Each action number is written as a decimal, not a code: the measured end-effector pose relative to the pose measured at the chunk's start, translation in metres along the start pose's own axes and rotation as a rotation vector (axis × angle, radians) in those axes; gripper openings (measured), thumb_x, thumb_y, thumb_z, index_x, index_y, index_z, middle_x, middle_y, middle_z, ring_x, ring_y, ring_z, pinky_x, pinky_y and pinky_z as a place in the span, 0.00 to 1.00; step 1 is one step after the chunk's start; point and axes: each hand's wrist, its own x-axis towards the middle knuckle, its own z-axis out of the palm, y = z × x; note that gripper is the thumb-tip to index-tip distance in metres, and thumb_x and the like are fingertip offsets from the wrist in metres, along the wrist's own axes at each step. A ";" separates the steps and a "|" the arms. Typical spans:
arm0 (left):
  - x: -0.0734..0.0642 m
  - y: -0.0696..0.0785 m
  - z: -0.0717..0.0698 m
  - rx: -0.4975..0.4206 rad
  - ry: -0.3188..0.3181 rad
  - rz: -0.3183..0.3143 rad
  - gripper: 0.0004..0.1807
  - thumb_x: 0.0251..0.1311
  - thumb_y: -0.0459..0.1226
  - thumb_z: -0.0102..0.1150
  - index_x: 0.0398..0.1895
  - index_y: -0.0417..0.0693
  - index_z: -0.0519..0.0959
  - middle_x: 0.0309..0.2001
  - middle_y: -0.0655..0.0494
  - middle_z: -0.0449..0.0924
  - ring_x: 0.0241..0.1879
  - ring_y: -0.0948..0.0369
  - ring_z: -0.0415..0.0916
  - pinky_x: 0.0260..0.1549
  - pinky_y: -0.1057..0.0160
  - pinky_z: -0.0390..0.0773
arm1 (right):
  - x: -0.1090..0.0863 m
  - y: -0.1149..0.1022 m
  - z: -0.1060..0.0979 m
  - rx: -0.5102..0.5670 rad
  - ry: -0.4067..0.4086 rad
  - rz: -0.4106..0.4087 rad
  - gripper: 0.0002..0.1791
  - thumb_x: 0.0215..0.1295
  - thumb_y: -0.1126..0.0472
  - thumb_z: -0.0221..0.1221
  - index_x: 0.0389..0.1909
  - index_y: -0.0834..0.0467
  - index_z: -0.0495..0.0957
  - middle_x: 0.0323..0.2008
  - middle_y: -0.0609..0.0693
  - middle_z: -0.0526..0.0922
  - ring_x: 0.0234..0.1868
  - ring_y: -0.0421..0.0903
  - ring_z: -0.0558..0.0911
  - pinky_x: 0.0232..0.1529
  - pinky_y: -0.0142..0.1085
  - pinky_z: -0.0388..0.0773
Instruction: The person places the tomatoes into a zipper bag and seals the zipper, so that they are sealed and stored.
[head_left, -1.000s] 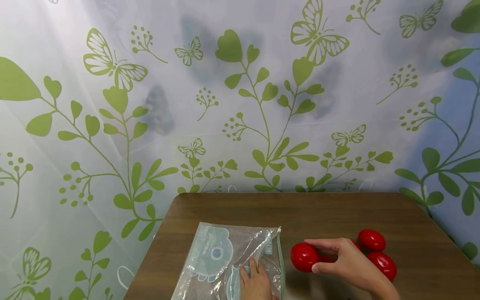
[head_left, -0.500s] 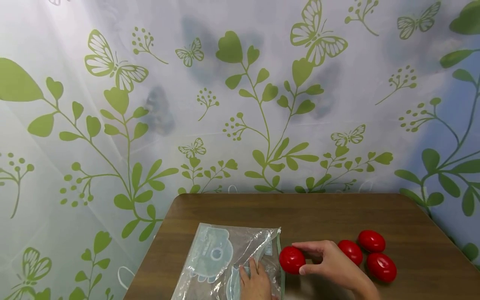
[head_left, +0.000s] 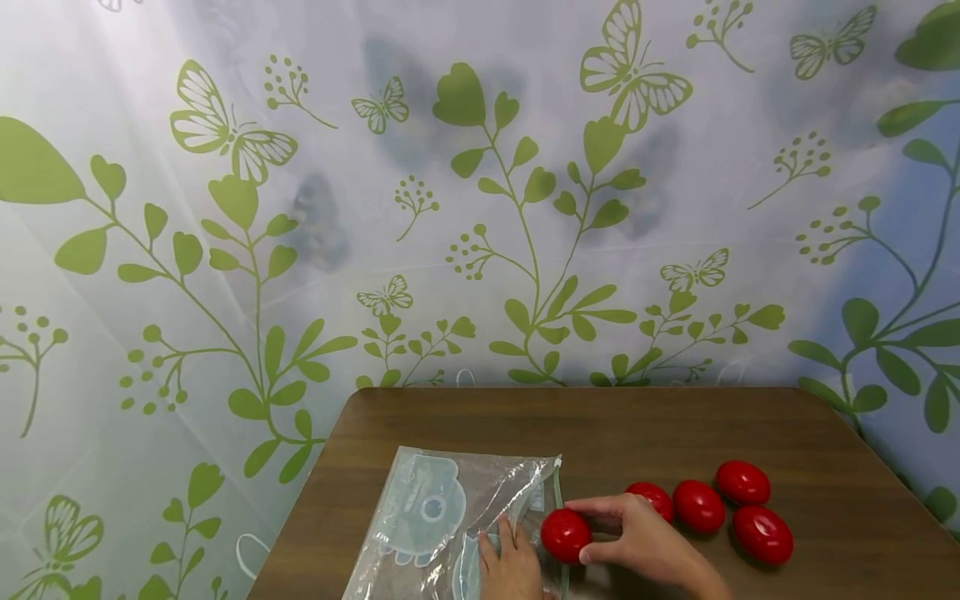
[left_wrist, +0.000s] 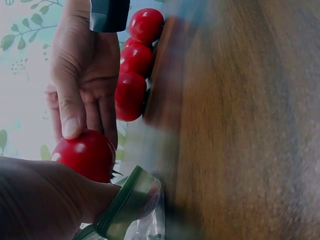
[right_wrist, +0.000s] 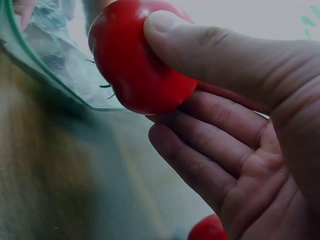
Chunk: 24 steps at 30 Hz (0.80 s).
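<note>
My right hand [head_left: 637, 537] pinches a red tomato [head_left: 566, 536] between thumb and fingers, right at the bag's mouth. In the right wrist view the tomato [right_wrist: 140, 60] shows thin green stem bits facing the opening. A clear zip bag [head_left: 397, 575] with pale blue cartoon prints lies flat on the table, its green-edged mouth [left_wrist: 117, 205] standing open toward the right. On the bag near that edge is my left hand [head_left: 512, 562], holding the plastic film at the mouth; part of its grip is hidden by the bag.
Several more red tomatoes [head_left: 698, 507] sit grouped to the right of my right hand, on the brown wooden table [head_left: 585, 417]. Behind the table hangs a pale curtain [head_left: 465, 208] printed with green leaves and butterflies.
My right hand has carried the tomato leftward to the bag's mouth, uncovering tomatoes behind it. The left hand and bag have stayed in place.
</note>
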 end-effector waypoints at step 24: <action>-0.002 0.010 -0.022 -0.043 -0.032 -0.023 0.56 0.24 0.38 0.95 0.64 0.27 0.78 0.72 0.30 0.73 0.71 0.19 0.65 0.67 0.26 0.74 | 0.014 0.004 0.017 -0.042 -0.011 0.009 0.32 0.62 0.57 0.80 0.67 0.56 0.85 0.62 0.58 0.89 0.56 0.44 0.91 0.56 0.45 0.90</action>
